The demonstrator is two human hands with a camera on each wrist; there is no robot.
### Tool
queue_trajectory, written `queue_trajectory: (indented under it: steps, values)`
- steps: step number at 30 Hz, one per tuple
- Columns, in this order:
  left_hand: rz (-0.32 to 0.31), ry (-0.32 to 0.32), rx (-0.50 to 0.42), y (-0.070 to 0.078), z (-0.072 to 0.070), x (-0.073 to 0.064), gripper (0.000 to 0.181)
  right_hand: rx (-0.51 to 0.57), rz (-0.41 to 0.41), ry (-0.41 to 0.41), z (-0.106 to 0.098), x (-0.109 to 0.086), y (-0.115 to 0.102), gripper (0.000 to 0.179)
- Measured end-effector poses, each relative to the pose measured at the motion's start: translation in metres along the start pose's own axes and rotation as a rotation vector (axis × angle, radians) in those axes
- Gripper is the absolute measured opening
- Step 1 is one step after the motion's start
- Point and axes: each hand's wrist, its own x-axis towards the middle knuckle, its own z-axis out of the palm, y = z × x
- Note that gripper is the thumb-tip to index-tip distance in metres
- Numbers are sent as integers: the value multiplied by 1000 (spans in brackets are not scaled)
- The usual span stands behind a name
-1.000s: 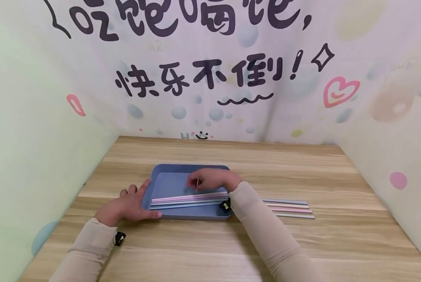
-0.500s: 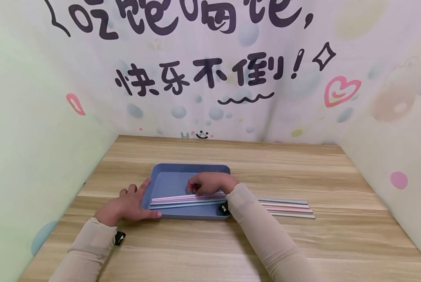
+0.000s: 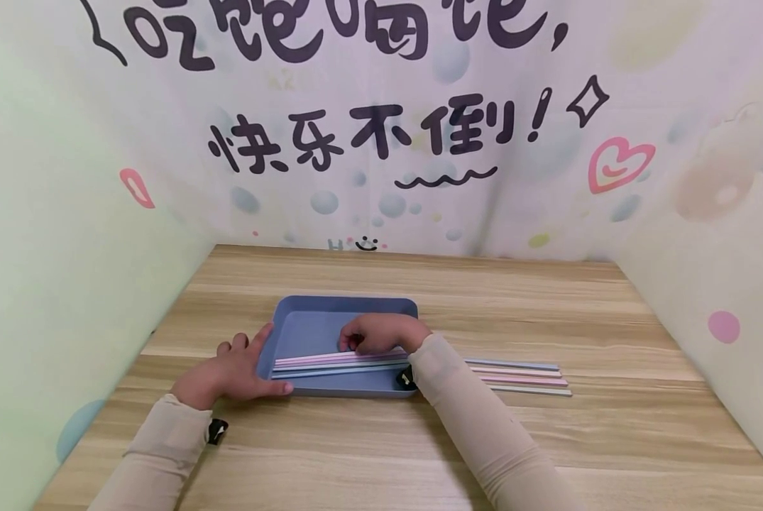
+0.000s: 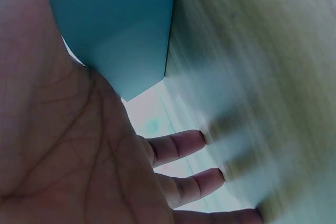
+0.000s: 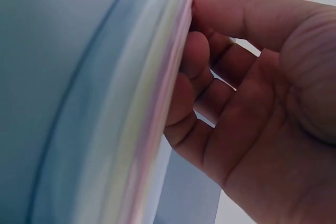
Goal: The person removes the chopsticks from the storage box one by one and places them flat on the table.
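A blue-grey tray (image 3: 311, 330) lies on the wooden table with several slim, pastel chopsticks (image 3: 333, 364) lengthwise in its near half. My left hand (image 3: 233, 375) rests against the tray's left end, fingers straight and thumb along the near corner. The tray's corner (image 4: 118, 40) sits beside the palm in the left wrist view. Over the tray, my right hand (image 3: 381, 333) has its fingers bent down at the far side of the chopsticks. In the right wrist view, the fingertips (image 5: 195, 51) are right at the outermost pink chopstick (image 5: 170, 66); I cannot tell whether they pinch it.
More chopsticks (image 3: 528, 376) lie on the table to the right of the tray, partly hidden by the right sleeve (image 3: 483, 426). A printed cloth wall (image 3: 355, 213) stands behind the table (image 3: 330, 454), with pale side walls at left and right.
My right hand has come down slightly from over the tray to the far edge of the chopsticks, then stays almost still. My left hand and the tray have not visibly moved.
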Motion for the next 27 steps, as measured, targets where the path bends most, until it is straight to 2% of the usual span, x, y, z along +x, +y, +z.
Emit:
queue_trajectory:
  steps: [7,27]
  values:
    - [7,9,1,-1,0,0,128,-41,0,7,1,2,-1,28]
    - [15,5,2,-3,2,3,130,-10,74,33,5,7,2,28]
